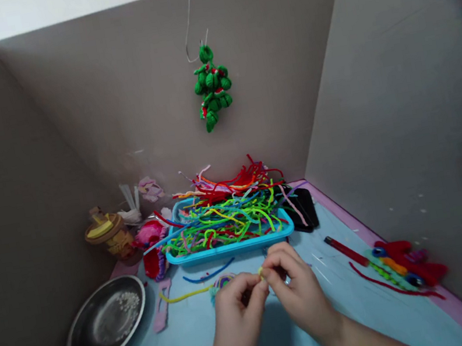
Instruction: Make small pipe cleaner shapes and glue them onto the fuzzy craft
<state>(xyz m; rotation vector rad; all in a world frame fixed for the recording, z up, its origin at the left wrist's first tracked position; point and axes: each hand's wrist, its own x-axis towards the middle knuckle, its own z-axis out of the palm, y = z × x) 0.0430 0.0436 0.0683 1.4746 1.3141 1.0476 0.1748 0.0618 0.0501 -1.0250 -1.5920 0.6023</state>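
Observation:
My left hand [239,313] and my right hand [301,288] meet over the table's near middle, thumbs and fingertips pinched together. Between them pokes a small bit of yellow pipe cleaner [261,273]; most of it is hidden by the fingers. Just behind my left hand lies a coiled multicoloured pipe-cleaner piece [224,281], partly covered. A straight yellow pipe cleaner [185,295] extends left from there, and a blue pipe cleaner [209,273] lies a little farther back.
A blue tray [230,250] heaped with pipe cleaners stands behind my hands. At left are a metal bowl [101,324] with small white pieces, a pink hair clip [163,306] and a pot [113,237]. Right lies a colourful pipe-cleaner figure [399,263]. A green ornament [212,87] hangs on the partition.

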